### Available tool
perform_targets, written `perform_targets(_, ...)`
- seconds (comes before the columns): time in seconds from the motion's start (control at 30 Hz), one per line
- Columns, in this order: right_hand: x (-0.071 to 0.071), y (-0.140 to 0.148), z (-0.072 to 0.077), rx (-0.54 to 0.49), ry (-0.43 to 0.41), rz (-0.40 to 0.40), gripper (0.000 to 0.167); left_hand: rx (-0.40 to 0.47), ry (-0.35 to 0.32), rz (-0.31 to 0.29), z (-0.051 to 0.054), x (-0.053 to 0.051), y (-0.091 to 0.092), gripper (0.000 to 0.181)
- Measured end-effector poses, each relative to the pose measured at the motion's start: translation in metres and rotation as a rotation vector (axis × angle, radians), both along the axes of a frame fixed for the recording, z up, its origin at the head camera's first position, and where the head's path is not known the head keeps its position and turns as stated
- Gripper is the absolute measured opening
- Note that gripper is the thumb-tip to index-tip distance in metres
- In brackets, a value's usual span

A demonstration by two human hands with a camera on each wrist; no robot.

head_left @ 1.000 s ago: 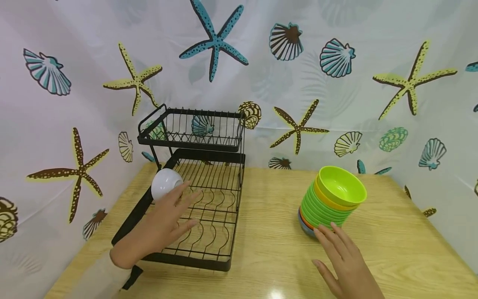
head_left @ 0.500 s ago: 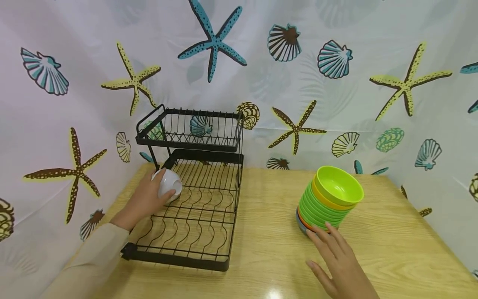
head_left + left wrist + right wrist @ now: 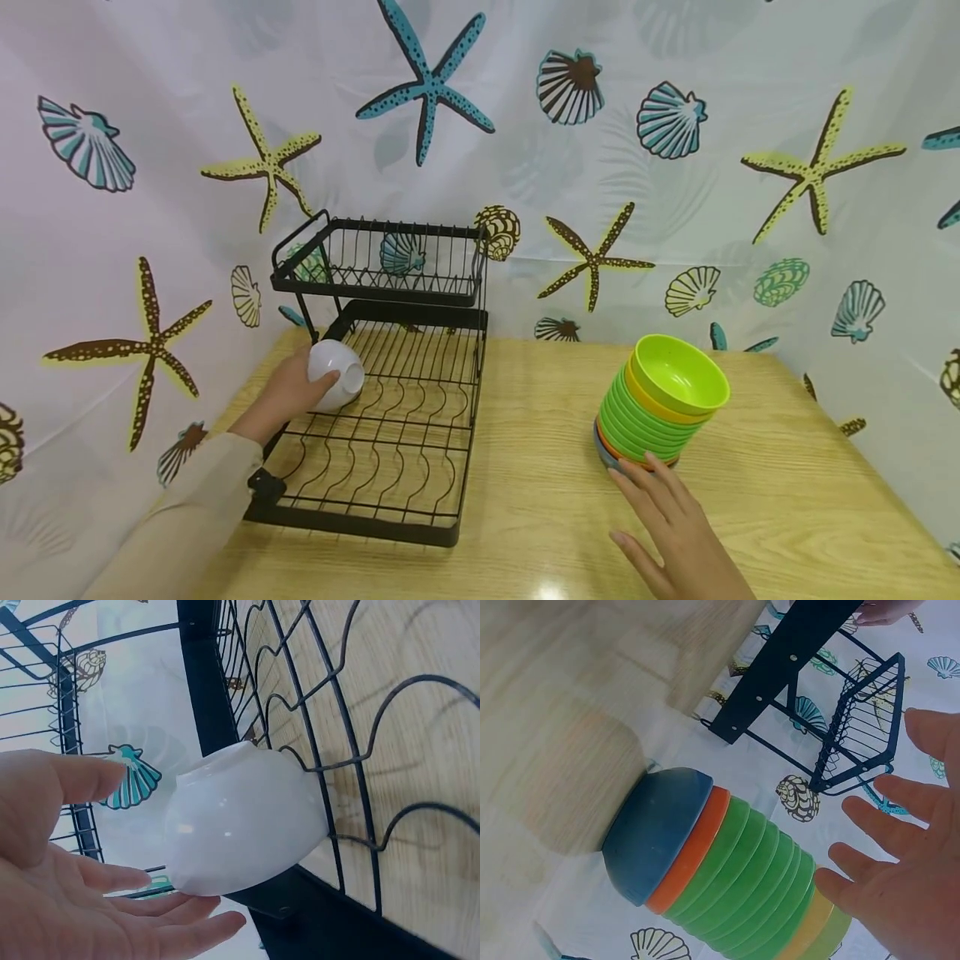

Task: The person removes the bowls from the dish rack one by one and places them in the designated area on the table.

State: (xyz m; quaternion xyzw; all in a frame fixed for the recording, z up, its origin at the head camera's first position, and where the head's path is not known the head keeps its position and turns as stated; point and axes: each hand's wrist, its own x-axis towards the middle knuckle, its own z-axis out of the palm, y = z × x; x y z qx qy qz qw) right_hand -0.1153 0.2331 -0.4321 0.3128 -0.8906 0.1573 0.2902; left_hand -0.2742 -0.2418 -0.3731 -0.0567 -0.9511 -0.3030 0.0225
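A white bowl (image 3: 335, 377) stands tipped on its side in the lower level of the black dish rack (image 3: 375, 527), at its left edge. My left hand (image 3: 288, 392) is at the bowl's left side. In the left wrist view, the thumb is apart from the white bowl (image 3: 240, 825), while the extended fingers (image 3: 187, 930) lie close along its rim; contact is unclear. My right hand (image 3: 678, 525) is spread in front of a tilted stack of bowls (image 3: 652, 417), lime, yellow, green, orange and blue. The right wrist view shows relaxed fingers near the stack's upper end.
The rack's smaller upper shelf (image 3: 378, 287) rises at the back, above the wire slots. A wooden table (image 3: 540, 467) lies under everything. Behind and at the sides hangs a white curtain (image 3: 487, 175) printed with starfish and shells.
My left hand has gone from in front of the white bowl to its left side, first around it, then slightly back. The right hand has barely moved.
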Motion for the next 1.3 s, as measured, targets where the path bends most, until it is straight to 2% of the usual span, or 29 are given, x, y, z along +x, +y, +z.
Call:
perform_targets(0.13, 0.001, -0.001, 0.001, -0.012, -0.037, 0.008, 0.058, 0.019, -0.010, 0.030, 0.001, 0.000, -0.001, 0.066)
perform_targets(0.27, 0.002, -0.002, 0.002, -0.012, -0.064, 0.010, 0.062, 0.053, -0.004, 0.050, -0.003, -0.003, -0.003, 0.060)
perform_targets(0.5, 0.000, -0.001, 0.006, -0.017, -0.032, 0.054, 0.058, 0.071, -0.046, 0.076, -0.005, -0.004, -0.004, 0.056)
perform_targets(0.73, 0.001, 0.000, 0.005, -0.012, -0.048, 0.046, 0.060, 0.047, -0.037, 0.063, -0.006, -0.006, -0.004, 0.049)
perform_targets(0.87, 0.003, 0.000, 0.004, -0.001, -0.084, 0.016, 0.064, 0.049, -0.052, 0.081, -0.008, -0.009, -0.004, 0.047)
perform_targets(1.07, 0.004, -0.001, 0.003, 0.007, -0.086, 0.007, 0.064, 0.047, -0.018, 0.099, -0.014, -0.009, -0.005, 0.037)
perform_targets(1.2, 0.004, -0.001, 0.003, 0.006, -0.081, 0.012, 0.063, 0.063, 0.002, 0.092, -0.015, -0.008, -0.005, 0.031)
perform_targets(1.3, 0.003, -0.001, 0.003, 0.001, -0.066, 0.025, 0.062, 0.101, -0.009, 0.080, -0.014, -0.008, -0.006, 0.030)
